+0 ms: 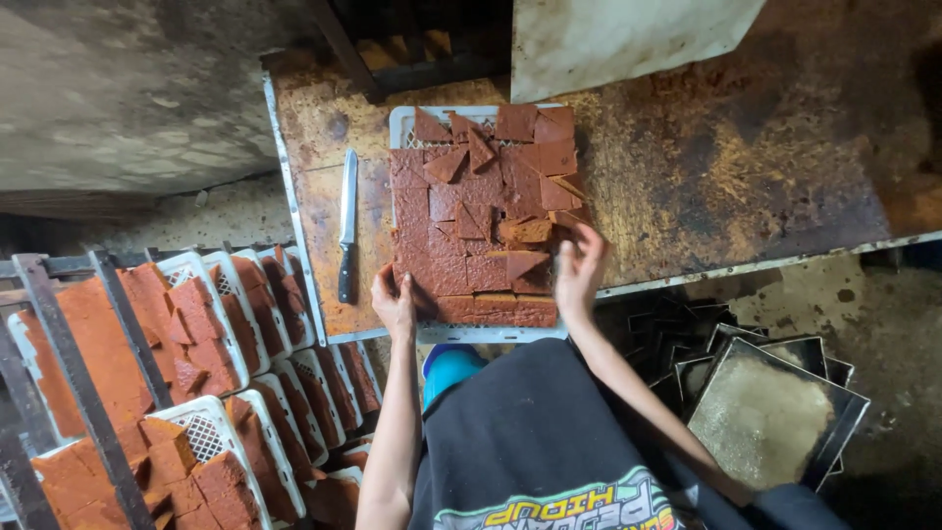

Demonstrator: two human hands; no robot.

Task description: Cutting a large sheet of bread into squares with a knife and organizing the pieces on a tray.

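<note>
I take the white perforated tray (400,123) as the landmark; it lies on the rusty bench (736,167), with its near edge at the bench's front edge. The tray is loaded with reddish-brown slabs (432,255), cut into squares and triangles; most lie flat side by side, and several triangular pieces sit loosely on top toward the tray's far and right portions.

The left hand (392,299) rests at the tray's near-left corner, fingers touching the slabs there; I cannot tell whether it grips anything. The right hand (579,270) is at the tray's near-right side, fingers partly curled against the pieces at that edge; I cannot tell whether it is closed on one. The two hands are well apart, one at each near corner of the tray.

Left of the tray, a knife (347,226) with a dark handle lies flat on the bench, blade pointing away from me, parallel to the tray's left wall and just beside it.

Below and left of the tray, off the bench, a metal rack (59,344) holds further white trays (211,432) filled with similar reddish-brown pieces. Right of the tray and below bench level, a stack of dark square metal pans (775,412) sits on the floor.
</note>
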